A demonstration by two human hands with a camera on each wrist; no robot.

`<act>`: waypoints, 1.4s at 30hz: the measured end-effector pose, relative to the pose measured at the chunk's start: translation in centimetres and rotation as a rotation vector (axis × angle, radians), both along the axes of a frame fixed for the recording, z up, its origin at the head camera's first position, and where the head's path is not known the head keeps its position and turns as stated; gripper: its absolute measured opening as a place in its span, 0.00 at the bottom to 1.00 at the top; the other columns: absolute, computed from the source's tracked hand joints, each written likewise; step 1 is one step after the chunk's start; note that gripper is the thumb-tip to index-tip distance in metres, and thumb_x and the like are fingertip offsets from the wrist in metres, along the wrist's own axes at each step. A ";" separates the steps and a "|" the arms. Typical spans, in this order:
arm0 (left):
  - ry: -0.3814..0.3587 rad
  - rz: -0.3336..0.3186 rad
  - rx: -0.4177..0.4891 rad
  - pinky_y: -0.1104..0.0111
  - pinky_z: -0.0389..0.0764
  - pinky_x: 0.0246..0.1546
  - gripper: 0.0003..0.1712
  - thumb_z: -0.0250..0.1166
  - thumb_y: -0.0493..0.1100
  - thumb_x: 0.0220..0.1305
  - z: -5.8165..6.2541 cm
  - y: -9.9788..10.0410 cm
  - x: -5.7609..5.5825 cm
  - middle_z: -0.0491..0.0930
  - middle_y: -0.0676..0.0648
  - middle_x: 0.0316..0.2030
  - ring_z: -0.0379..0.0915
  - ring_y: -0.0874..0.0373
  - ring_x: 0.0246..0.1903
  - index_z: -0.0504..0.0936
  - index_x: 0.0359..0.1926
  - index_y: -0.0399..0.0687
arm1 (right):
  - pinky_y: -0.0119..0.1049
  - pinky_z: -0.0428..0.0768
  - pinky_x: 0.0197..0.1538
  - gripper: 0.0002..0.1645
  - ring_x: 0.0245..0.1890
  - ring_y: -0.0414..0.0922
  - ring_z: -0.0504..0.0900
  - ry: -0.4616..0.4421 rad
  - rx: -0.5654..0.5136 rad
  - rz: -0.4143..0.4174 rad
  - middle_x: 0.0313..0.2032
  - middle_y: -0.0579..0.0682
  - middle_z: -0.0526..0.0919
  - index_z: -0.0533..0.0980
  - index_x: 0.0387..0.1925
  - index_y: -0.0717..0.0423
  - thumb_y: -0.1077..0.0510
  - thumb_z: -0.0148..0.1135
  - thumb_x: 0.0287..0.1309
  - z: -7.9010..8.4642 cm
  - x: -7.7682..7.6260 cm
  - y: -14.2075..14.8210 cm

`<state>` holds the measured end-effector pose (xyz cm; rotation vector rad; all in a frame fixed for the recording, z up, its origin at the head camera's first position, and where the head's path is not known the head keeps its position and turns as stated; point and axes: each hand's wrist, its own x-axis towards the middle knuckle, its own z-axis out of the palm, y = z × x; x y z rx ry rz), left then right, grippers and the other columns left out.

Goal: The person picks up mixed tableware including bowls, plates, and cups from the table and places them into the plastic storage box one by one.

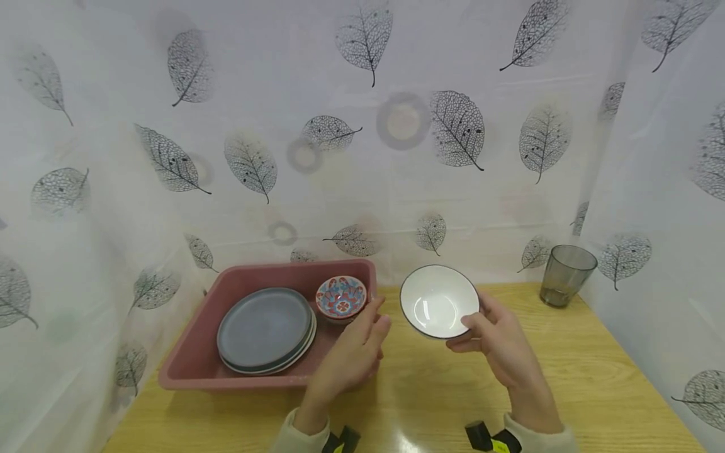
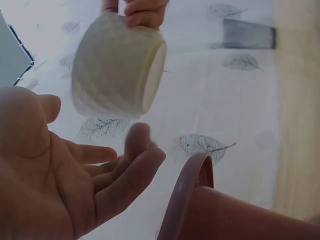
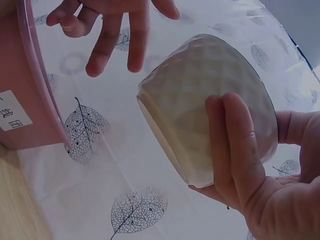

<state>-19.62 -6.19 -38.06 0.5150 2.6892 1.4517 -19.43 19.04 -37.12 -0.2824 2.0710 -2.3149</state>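
Note:
A white bowl (image 1: 436,301) with a dark rim is held above the table by my right hand (image 1: 501,343), thumb inside and fingers against its outer wall. Seen from the right wrist, the bowl (image 3: 200,100) has a dimpled outside. My left hand (image 1: 354,346), its fingers loosely spread, holds nothing; it is apart from the bowl and beside the right wall of a pink basin (image 1: 192,340). Inside the basin lie a stack of grey and white plates (image 1: 266,327) and a red and blue patterned bowl (image 1: 341,297).
A grey see-through glass (image 1: 568,275) stands at the table's back right. Behind the wooden table (image 1: 430,390) hangs a white curtain (image 1: 351,157) with a leaf print. The basin bears a white label (image 3: 14,111).

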 end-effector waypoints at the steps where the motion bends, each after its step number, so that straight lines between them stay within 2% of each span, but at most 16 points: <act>1: -0.008 -0.018 0.000 0.66 0.79 0.34 0.33 0.40 0.60 0.78 0.0 0.1 0.1 0.80 0.46 0.44 0.76 0.62 0.23 0.57 0.76 0.52 | 0.46 0.87 0.35 0.38 0.26 0.52 0.87 0.005 -0.009 0.010 0.55 0.73 0.70 0.52 0.73 0.71 0.72 0.47 0.62 0.1 0.1 -0.2; 4: -0.018 -0.086 0.003 0.68 0.76 0.24 0.31 0.36 0.61 0.78 0.0 0.3 0.2 0.81 0.46 0.35 0.73 0.61 0.19 0.60 0.73 0.54 | 0.47 0.87 0.34 0.38 0.25 0.53 0.87 0.015 -0.020 0.041 0.51 0.67 0.75 0.52 0.72 0.73 0.73 0.47 0.61 0.3 0.3 -0.7; 7: -0.028 -0.136 0.035 0.68 0.75 0.21 0.28 0.35 0.60 0.79 -0.1 0.3 0.4 0.81 0.44 0.33 0.73 0.57 0.19 0.65 0.68 0.55 | 0.47 0.86 0.32 0.37 0.25 0.53 0.87 0.017 -0.017 0.065 0.48 0.61 0.77 0.53 0.72 0.74 0.73 0.47 0.61 0.5 0.4 -1.0; 9: -0.046 -0.158 0.068 0.66 0.77 0.21 0.26 0.35 0.59 0.79 0.0 0.3 0.4 0.81 0.42 0.32 0.74 0.54 0.18 0.66 0.67 0.56 | 0.47 0.86 0.32 0.37 0.25 0.53 0.87 0.014 -0.016 0.070 0.48 0.61 0.77 0.53 0.72 0.74 0.72 0.47 0.61 0.5 0.4 -1.1; 15: -0.107 -0.213 0.186 0.64 0.79 0.23 0.25 0.35 0.57 0.80 0.1 0.2 0.4 0.80 0.41 0.32 0.76 0.56 0.18 0.62 0.69 0.58 | 0.47 0.86 0.31 0.39 0.25 0.54 0.86 0.010 -0.009 0.077 0.50 0.64 0.77 0.52 0.73 0.72 0.72 0.48 0.60 0.5 0.5 -1.1; 21: -0.173 -0.258 0.351 0.59 0.84 0.23 0.28 0.38 0.54 0.80 0.4 0.2 0.4 0.76 0.39 0.31 0.72 0.57 0.20 0.52 0.76 0.61 | 0.50 0.86 0.31 0.39 0.26 0.54 0.86 0.049 -0.024 0.150 0.52 0.67 0.77 0.52 0.72 0.74 0.73 0.48 0.59 0.4 0.5 -1.2; 26: -0.210 -0.284 0.387 0.50 0.84 0.25 0.30 0.40 0.54 0.80 0.5 0.0 0.4 0.77 0.40 0.29 0.70 0.57 0.20 0.47 0.78 0.63 | 0.51 0.86 0.30 0.39 0.27 0.55 0.86 0.065 -0.031 0.183 0.52 0.66 0.77 0.51 0.72 0.74 0.73 0.47 0.59 0.3 0.4 -1.1; 32: -0.254 -0.337 0.434 0.55 0.85 0.24 0.32 0.43 0.50 0.80 0.6 -0.6 0.4 0.78 0.41 0.28 0.72 0.56 0.20 0.45 0.79 0.60 | 0.52 0.85 0.29 0.39 0.25 0.54 0.86 0.079 -0.038 0.214 0.48 0.61 0.78 0.50 0.73 0.74 0.73 0.47 0.60 0.1 0.4 -1.1; 36: -0.299 -0.330 0.479 0.57 0.85 0.24 0.33 0.44 0.44 0.78 0.7 -0.6 0.3 0.79 0.40 0.29 0.73 0.57 0.19 0.45 0.79 0.60 | 0.50 0.85 0.28 0.39 0.24 0.53 0.85 0.093 -0.027 0.211 0.46 0.60 0.79 0.51 0.72 0.75 0.73 0.48 0.60 0.0 0.3 -1.3; 42: -0.357 -0.238 0.512 0.57 0.85 0.23 0.35 0.43 0.36 0.71 0.6 -0.4 0.3 0.79 0.42 0.26 0.72 0.57 0.17 0.52 0.77 0.57 | 0.45 0.86 0.27 0.36 0.22 0.50 0.84 0.063 0.015 0.170 0.48 0.60 0.79 0.55 0.72 0.71 0.69 0.52 0.64 -0.1 0.3 -2.0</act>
